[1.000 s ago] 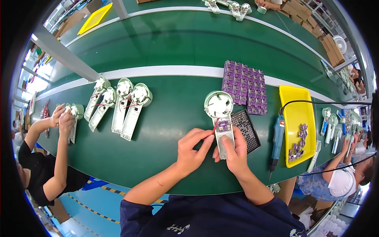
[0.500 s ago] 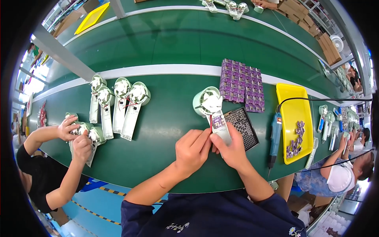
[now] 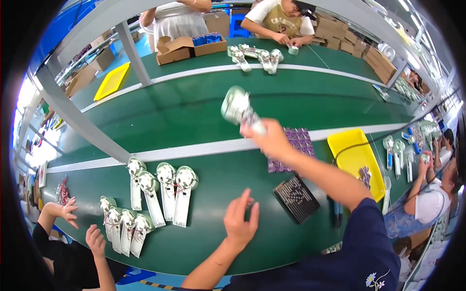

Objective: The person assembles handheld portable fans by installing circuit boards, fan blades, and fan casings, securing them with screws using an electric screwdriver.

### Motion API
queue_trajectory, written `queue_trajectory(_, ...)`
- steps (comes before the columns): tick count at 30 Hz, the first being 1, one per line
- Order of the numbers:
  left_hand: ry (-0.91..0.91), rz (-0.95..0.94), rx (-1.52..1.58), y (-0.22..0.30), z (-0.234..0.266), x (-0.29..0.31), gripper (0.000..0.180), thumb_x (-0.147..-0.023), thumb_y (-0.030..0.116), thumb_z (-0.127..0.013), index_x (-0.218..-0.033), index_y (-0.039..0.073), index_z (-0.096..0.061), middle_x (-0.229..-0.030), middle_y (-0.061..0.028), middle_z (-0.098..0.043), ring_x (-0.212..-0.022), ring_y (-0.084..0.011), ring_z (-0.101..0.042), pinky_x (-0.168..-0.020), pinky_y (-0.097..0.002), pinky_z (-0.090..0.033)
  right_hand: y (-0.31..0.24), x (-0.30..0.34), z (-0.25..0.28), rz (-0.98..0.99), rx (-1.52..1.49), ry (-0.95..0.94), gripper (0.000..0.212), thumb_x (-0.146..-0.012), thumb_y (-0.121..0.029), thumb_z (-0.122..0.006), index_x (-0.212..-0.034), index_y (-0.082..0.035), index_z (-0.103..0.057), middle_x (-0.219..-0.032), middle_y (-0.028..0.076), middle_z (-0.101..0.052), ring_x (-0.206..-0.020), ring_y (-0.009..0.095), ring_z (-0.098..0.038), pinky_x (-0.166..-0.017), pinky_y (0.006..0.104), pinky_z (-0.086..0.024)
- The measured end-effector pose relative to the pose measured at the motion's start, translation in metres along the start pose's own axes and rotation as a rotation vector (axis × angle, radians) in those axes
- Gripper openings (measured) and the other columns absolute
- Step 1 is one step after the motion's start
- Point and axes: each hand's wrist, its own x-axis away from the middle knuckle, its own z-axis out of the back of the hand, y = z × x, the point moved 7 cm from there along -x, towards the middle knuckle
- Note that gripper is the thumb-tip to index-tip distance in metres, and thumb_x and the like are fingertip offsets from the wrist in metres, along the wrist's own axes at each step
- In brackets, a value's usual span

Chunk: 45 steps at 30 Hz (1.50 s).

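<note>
My right hand (image 3: 271, 138) stretches forward past the pale metal rail, closed around the handle of a light green handheld fan (image 3: 237, 105). The fan's round head is up and to the left, white blades inside, a purple circuit board in its open handle; motion blurs it. Nearer to me, my left hand (image 3: 240, 223) hovers above the green table, fingers stretched out, holding nothing. Beneath my right forearm lies a panel of purple circuit boards (image 3: 297, 141), partly covered. A black grid tray (image 3: 297, 199) sits to the right of my left hand.
Several open fans (image 3: 181, 201) lie at left, beside a co-worker's hands (image 3: 68, 211). At right are a yellow tray (image 3: 345, 141) with small purple boards and a partly hidden electric screwdriver (image 3: 338, 213). A metal post (image 3: 82, 116) rises at left. Across the table, another person works.
My right hand has carried the fan forward over the rail, and my left hand has let go. The view has tilted up. The co-worker's hands have come off the fans at left.
</note>
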Motion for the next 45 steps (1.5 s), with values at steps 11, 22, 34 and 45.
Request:
queue_trajectory(11,-0.099,0.412,0.192,-0.011,-0.016,0.013,0.01,-0.09,0.005,-0.069,-0.1,0.004,-0.071,-0.081,-0.0135,-0.065,-0.07,-0.028,-0.065,-0.066,-0.0348,-0.052,0.114,-0.396,-0.009,-0.135,0.306,0.428,0.067,-0.075,-0.058,-0.074,-0.082,0.009,-0.071,-0.069,0.019,-0.069,-0.065,0.031,-0.07,-0.067,0.0409,-0.055)
queue_trajectory(22,-0.151,0.274,0.111,-0.027,-0.022,0.013,0.005,-0.089,0.007,-0.07,-0.089,0.002,-0.069,-0.075,-0.0134,-0.063,-0.065,-0.0308,-0.061,-0.059,-0.037,-0.051,0.128,-0.373,-0.017,0.024,0.649,0.298,0.094,-0.084,-0.052,-0.065,-0.151,0.002,-0.027,-0.14,0.032,-0.051,-0.129,0.046,-0.05,-0.11,0.0483,-0.04)
queue_trajectory(34,0.125,0.306,-0.478,-0.031,0.145,-0.043,0.056,-0.083,0.004,-0.071,-0.136,0.004,-0.052,-0.108,-0.0138,-0.06,-0.086,-0.0308,-0.061,-0.08,-0.0394,-0.052,0.021,0.178,-0.016,-0.072,-0.087,-0.363,0.034,-0.098,-0.011,-0.059,-0.131,-0.003,-0.053,-0.111,0.006,-0.064,-0.092,0.015,-0.065,-0.077,0.0275,-0.054)
queue_trajectory(45,-0.312,0.195,-0.359,-0.093,0.138,-0.068,0.023,-0.08,-0.002,-0.072,-0.104,0.001,-0.072,-0.094,-0.0114,-0.07,-0.08,-0.0197,-0.069,-0.072,-0.0305,-0.055,0.02,0.164,-0.22,-0.472,-0.304,-0.518,0.054,-0.099,-0.037,-0.06,-0.132,0.004,-0.049,-0.099,0.015,-0.069,-0.072,0.018,-0.07,-0.058,0.03,-0.056)
